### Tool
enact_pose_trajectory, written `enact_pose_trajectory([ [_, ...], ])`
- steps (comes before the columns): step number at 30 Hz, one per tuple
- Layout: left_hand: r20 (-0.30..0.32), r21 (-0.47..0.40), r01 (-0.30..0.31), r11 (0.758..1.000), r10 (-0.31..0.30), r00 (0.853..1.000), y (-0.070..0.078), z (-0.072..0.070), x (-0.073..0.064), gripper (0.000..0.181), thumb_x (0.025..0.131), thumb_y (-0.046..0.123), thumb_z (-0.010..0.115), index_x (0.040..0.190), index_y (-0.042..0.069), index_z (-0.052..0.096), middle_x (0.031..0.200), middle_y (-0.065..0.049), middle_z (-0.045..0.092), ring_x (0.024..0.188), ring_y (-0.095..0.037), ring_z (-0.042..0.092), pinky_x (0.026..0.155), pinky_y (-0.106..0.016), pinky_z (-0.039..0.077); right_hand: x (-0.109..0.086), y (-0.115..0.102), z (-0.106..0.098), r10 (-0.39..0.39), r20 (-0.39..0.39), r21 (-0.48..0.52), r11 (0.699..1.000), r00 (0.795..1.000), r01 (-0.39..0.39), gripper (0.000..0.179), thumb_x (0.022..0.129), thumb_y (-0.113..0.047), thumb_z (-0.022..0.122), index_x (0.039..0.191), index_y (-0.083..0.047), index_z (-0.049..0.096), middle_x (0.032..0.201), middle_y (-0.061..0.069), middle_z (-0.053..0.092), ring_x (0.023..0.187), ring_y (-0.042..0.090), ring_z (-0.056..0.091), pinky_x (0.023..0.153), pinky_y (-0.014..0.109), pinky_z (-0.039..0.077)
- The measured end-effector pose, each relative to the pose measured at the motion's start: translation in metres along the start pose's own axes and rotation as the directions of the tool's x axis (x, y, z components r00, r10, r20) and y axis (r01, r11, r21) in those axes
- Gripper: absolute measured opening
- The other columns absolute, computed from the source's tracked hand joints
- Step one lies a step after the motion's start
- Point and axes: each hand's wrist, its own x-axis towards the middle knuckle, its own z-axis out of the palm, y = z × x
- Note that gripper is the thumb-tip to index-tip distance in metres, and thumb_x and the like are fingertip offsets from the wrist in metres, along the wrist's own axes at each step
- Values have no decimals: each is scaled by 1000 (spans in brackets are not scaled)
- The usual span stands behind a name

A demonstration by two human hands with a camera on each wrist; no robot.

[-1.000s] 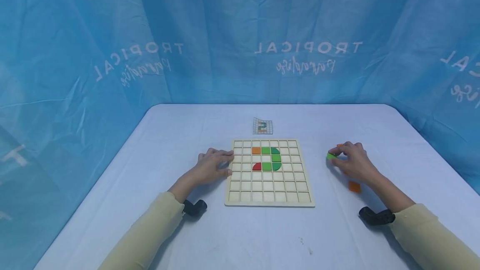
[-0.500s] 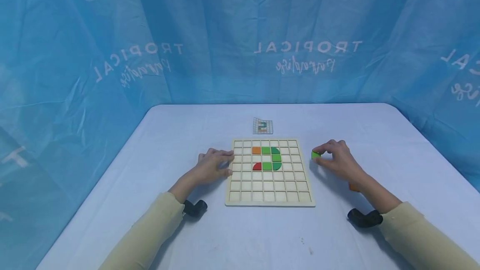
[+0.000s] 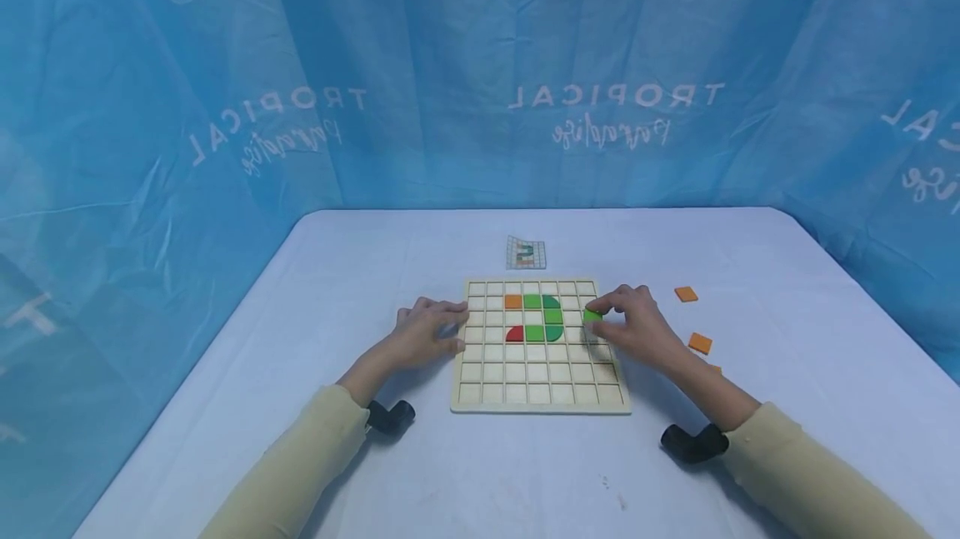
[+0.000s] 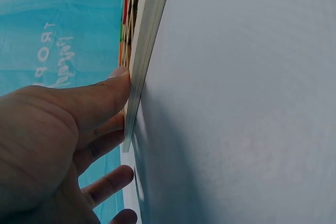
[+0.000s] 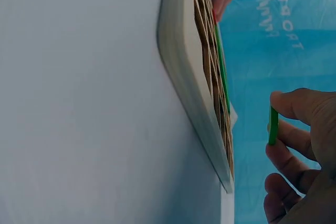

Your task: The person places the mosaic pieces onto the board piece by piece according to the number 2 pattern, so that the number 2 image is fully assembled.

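Observation:
A light wooden grid board (image 3: 536, 372) lies on the table, with several orange, green and red tiles set in its squares. At its left edge my left hand (image 3: 423, 335) rests with thumb and fingertips touching the rim, spread apart. My right hand (image 3: 637, 326) pinches a green tile (image 3: 592, 316) between thumb and fingers, above the right part of the board. In the right wrist view the tile (image 5: 273, 126) is seen edge-on, clear of the board. The left wrist view has the thumb (image 4: 118, 74) against the board's rim (image 4: 142, 51).
Behind the board lies a small pattern card (image 3: 525, 253) with a grid and coloured shapes. To the right are loose orange tiles (image 3: 686, 294), one partly hidden by the right forearm. Blue printed sheeting (image 3: 480, 72) hangs around the white table (image 3: 375, 256).
My right hand has carried the green tile leftward from the table's right side to over the board, uncovering the orange tiles. The left hand and the board have stayed put.

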Motion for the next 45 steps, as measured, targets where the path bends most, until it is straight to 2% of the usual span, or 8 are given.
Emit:
enact_pose_trajectory([
  [9, -4, 2, 2, 1000, -2, 1000, 0, 1, 0, 51, 91, 29, 68, 136, 11, 55, 145, -2, 46, 126, -27, 38, 88, -48, 27, 3, -22, 24, -86, 15, 34, 996, 996, 86, 25, 78, -13, 78, 102, -8, 75, 92, 1, 60, 92, 24, 41, 74, 40, 34],
  [16, -11, 3, -5, 1000, 5, 1000, 0, 1, 0, 50, 91, 28, 67, 136, 10, 55, 145, -2, 46, 126, -27, 38, 87, -48, 27, 6, -33, 38, -193, 23, 53, 980, 981, 192, 22, 77, -12, 78, 99, -7, 75, 89, 1, 63, 91, 24, 43, 77, 43, 33],
  [26, -7, -5, 4, 1000, -4, 1000, 2, 1, -1, 51, 91, 28, 67, 137, 10, 54, 145, -2, 45, 127, -27, 37, 89, -49, 26, 7, -50, 53, -186, 65, 22, 982, 980, 185, 23, 76, -17, 79, 98, -11, 76, 88, -2, 62, 83, 20, 39, 68, 36, 33],
  [35, -2, 1, 9, 1000, -9, 1000, 1, 1, 0, 52, 91, 30, 67, 138, 11, 54, 145, -2, 45, 127, -27, 37, 89, -48, 27, 8, -60, 61, -248, 84, 7, 969, 965, 248, 18, 76, -16, 77, 95, -16, 77, 93, -6, 66, 87, 19, 42, 74, 38, 31],
  [45, 4, 0, 13, 1000, -13, 1000, 0, 1, 0, 52, 91, 31, 67, 137, 12, 54, 146, -1, 45, 127, -26, 37, 89, -47, 27, 8, -64, 67, -248, 107, -18, 968, 963, 251, 19, 77, -19, 79, 96, -16, 77, 95, -7, 64, 93, 19, 44, 80, 39, 33],
])
